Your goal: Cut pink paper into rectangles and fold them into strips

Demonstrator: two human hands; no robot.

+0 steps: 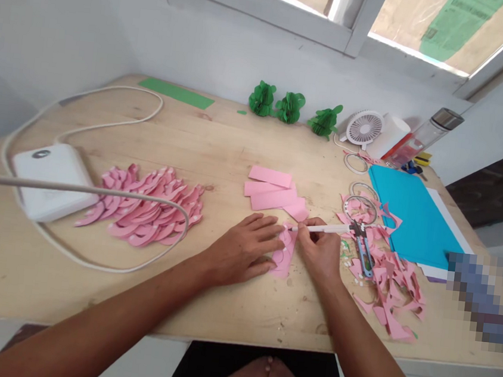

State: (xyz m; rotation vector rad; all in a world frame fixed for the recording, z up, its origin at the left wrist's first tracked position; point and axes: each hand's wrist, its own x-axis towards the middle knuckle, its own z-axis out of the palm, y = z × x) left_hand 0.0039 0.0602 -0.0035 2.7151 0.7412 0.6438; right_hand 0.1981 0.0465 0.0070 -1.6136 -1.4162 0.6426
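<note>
My right hand (319, 249) grips a white pen (330, 228), its tip resting on a small strip of pink paper (286, 264). Faint curved outlines show on that strip. My left hand (245, 249) lies flat with fingers stretched, its fingertips pressing the strip's left side and hiding part of it. Just beyond both hands, several blank pink paper strips (268, 197) are fanned out. To the left is a heap of curved pink paper cutouts (155, 208). Blue-handled scissors (364, 254) lie right of my right hand among pink paper scraps (391, 287).
A white power bank-like box (54, 183) with a looping cable stands left. Green paper ornaments (290, 108) line the wall beside a small white fan (364, 128) and a clear bottle (427, 141). Rings of tape (361, 209) and a blue folder (415, 214) lie right.
</note>
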